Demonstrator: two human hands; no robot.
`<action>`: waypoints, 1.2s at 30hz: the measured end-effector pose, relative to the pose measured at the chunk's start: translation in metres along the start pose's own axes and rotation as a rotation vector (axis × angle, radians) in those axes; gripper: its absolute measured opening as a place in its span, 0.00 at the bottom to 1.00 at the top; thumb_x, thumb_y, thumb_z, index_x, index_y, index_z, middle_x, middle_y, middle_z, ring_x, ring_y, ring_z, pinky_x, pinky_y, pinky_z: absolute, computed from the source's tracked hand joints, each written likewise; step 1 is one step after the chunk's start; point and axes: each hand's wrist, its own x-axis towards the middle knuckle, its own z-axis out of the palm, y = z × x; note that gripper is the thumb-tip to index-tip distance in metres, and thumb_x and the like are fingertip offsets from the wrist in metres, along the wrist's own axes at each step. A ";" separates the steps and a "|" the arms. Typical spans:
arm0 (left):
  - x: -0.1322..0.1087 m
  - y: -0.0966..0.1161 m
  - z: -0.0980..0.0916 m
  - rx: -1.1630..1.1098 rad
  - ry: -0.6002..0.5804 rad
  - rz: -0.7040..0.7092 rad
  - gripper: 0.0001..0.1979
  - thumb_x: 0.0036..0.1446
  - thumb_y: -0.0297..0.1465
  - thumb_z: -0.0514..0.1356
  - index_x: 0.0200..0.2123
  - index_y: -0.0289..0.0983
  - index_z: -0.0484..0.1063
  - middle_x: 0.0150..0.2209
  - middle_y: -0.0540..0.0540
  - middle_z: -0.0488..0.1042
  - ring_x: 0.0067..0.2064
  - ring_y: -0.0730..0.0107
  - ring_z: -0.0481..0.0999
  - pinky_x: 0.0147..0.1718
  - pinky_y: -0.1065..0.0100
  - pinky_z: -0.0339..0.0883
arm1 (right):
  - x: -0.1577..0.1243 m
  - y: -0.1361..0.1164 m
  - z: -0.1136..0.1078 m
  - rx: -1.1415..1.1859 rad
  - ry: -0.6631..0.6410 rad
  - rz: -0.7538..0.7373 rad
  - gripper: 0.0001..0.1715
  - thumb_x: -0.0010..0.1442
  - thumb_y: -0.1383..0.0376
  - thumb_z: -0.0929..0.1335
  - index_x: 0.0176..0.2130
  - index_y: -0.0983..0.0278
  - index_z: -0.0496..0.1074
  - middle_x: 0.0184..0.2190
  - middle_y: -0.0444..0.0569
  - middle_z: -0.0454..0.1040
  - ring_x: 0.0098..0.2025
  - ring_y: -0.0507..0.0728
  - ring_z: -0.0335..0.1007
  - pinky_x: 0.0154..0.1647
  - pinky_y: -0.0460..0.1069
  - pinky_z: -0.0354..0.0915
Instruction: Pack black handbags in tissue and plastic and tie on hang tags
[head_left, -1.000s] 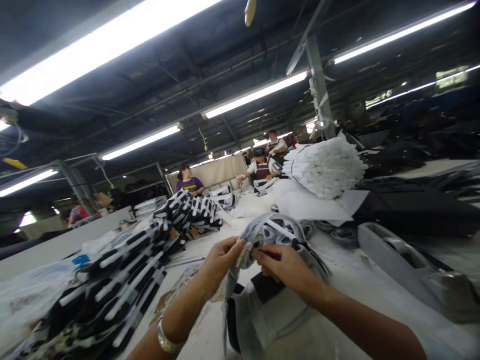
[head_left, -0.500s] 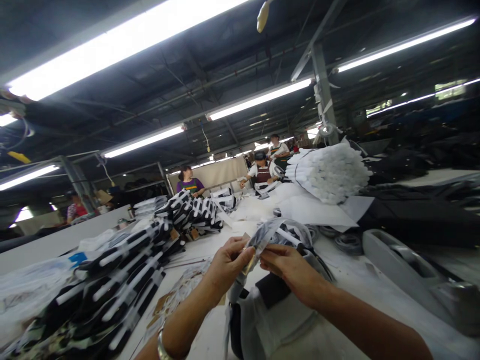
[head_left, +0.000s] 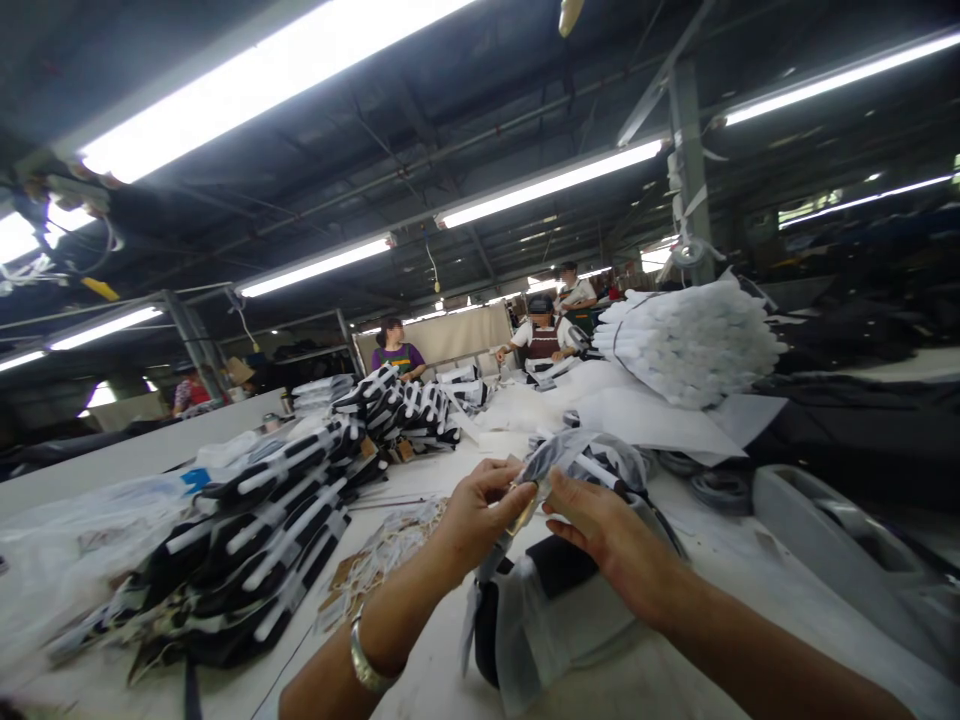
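Note:
A grey and black fabric item (head_left: 592, 610) with translucent wrapping lies on the white table in front of me. My left hand (head_left: 487, 510) pinches the clear wrapping on its raised strap (head_left: 585, 455), beside a small golden piece. Close by on the right, my right hand (head_left: 600, 520) is at the same strap, thumb up and fingers bent; what it grips, if anything, is too small to make out. A metal bangle (head_left: 367, 655) circles my left wrist.
Stacked black items with white strips (head_left: 262, 540) lie left, beside strung tags (head_left: 386, 555) and plastic bags (head_left: 82, 540). A white roll bundle (head_left: 690, 340) and grey tape dispenser (head_left: 840, 550) are right. People (head_left: 541, 330) work beyond.
The view has swung slightly left, shifting the scene rightward. My right hand's thumb has lifted from the strap and its fingers have loosened, while my left hand keeps its pinch.

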 end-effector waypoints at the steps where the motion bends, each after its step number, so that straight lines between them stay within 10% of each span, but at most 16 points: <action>1: -0.001 -0.002 0.001 0.001 0.015 0.007 0.20 0.57 0.48 0.65 0.44 0.41 0.83 0.44 0.41 0.76 0.50 0.55 0.71 0.51 0.62 0.64 | 0.000 0.000 0.002 -0.050 0.021 -0.007 0.23 0.54 0.45 0.75 0.41 0.58 0.80 0.47 0.49 0.78 0.52 0.62 0.70 0.55 0.56 0.64; 9: -0.006 -0.006 0.012 -0.058 0.125 -0.056 0.22 0.54 0.47 0.67 0.46 0.39 0.81 0.44 0.43 0.73 0.41 0.63 0.73 0.40 0.66 0.67 | 0.003 0.006 0.013 -0.112 0.137 -0.009 0.23 0.48 0.43 0.75 0.35 0.57 0.80 0.43 0.48 0.79 0.50 0.63 0.70 0.55 0.57 0.64; 16: -0.009 -0.007 0.018 -0.448 0.179 -0.278 0.54 0.43 0.47 0.75 0.69 0.42 0.53 0.57 0.37 0.70 0.38 0.70 0.76 0.36 0.69 0.69 | 0.002 0.011 0.015 -0.087 0.133 -0.047 0.22 0.52 0.45 0.74 0.36 0.59 0.80 0.43 0.48 0.80 0.51 0.62 0.71 0.56 0.55 0.65; 23: -0.008 -0.001 0.015 -0.526 0.117 -0.236 0.31 0.44 0.47 0.74 0.47 0.35 0.75 0.38 0.44 0.78 0.36 0.66 0.77 0.36 0.67 0.67 | -0.003 0.004 -0.002 0.009 0.022 0.075 0.25 0.55 0.45 0.75 0.45 0.58 0.81 0.53 0.50 0.78 0.59 0.64 0.69 0.61 0.56 0.62; 36: -0.014 0.007 0.021 -0.273 0.162 -0.095 0.20 0.48 0.44 0.72 0.34 0.36 0.72 0.31 0.50 0.75 0.34 0.71 0.72 0.36 0.69 0.64 | -0.011 0.034 0.013 0.292 0.108 -0.103 0.16 0.50 0.56 0.80 0.39 0.58 0.83 0.44 0.46 0.81 0.51 0.56 0.75 0.61 0.49 0.67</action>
